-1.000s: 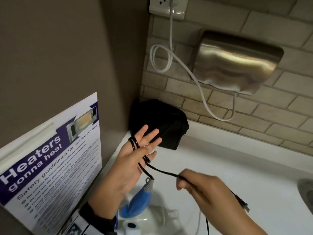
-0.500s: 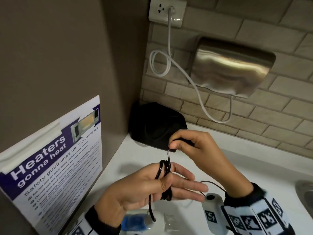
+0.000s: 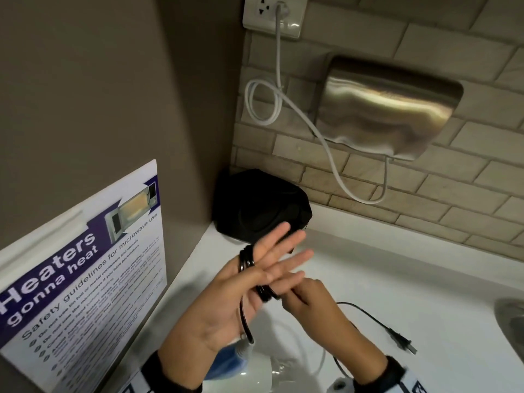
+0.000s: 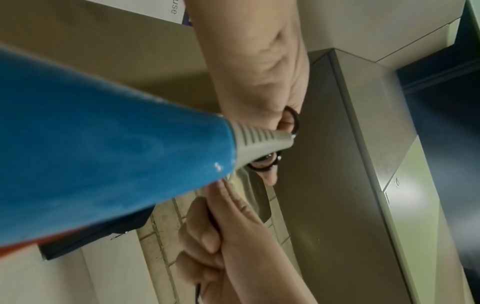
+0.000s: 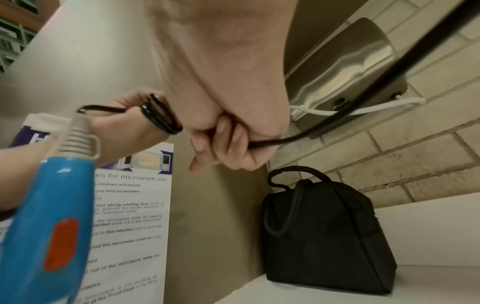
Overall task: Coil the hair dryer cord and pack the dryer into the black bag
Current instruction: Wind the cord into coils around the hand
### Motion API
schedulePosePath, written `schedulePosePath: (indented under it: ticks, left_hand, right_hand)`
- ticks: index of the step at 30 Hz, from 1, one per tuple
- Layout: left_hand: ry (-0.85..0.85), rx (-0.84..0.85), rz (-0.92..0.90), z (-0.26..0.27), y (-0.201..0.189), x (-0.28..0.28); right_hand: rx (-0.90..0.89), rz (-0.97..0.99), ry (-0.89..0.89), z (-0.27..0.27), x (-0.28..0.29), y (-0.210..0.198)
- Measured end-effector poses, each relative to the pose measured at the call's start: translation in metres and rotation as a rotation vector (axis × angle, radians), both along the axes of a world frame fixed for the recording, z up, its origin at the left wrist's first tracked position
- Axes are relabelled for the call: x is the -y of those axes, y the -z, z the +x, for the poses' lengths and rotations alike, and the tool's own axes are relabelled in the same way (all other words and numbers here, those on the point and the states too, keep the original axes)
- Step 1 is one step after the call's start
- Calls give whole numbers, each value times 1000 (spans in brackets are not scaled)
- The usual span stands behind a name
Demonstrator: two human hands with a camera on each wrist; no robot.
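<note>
My left hand (image 3: 279, 255) is raised over the counter with straight, spread fingers, and several loops of the black cord (image 3: 245, 260) are wound round them. My right hand (image 3: 300, 297), just under those fingers, pinches the cord (image 5: 262, 143) where it leaves the loops. The loose end trails right to the plug (image 3: 401, 340), which lies on the counter. The blue-handled hair dryer (image 3: 226, 367) sits below my left wrist, its cord running up across the palm. The black bag (image 3: 261, 205) stands in the back corner, its opening not visible.
A microwave safety poster (image 3: 85, 279) leans on the left wall. A steel hand dryer (image 3: 388, 109) hangs on the brick wall, its white cable (image 3: 326, 143) plugged into the outlet (image 3: 275, 15). The white counter (image 3: 397, 279) runs right to a sink edge (image 3: 510, 316).
My right hand came down from above my left fingers to below them, bringing the cord round in another turn. My left fingers straightened and tilted up toward the bag.
</note>
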State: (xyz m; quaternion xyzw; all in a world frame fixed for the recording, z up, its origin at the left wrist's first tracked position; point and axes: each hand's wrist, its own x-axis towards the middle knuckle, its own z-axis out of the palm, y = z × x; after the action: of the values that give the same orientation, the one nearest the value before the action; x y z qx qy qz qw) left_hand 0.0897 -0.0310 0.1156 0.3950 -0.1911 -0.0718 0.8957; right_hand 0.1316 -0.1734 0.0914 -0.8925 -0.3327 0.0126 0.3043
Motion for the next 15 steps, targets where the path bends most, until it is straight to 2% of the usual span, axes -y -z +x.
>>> schedulePosePath:
  ticks: [1,4,9,12,15]
  left_hand:
    - [-52,-18,-23,3,1,-2]
    - [-196,-87,-42,11,6,-8]
    - [-339,-223,-66,17,15,-14]
    - [-391,-247,0,17,17,-18]
    - [-392,-247,116,16,18,-14]
  right_hand:
    - [-75,21,-23,0,7,-6]
    - [-97,0,-17,-4,22,-12]
    - [-3,-159,-57,-17,35,-5]
    - [40,-168,-38,-25,44,-12]
    - [156,-181,-43,-30,44,-27]
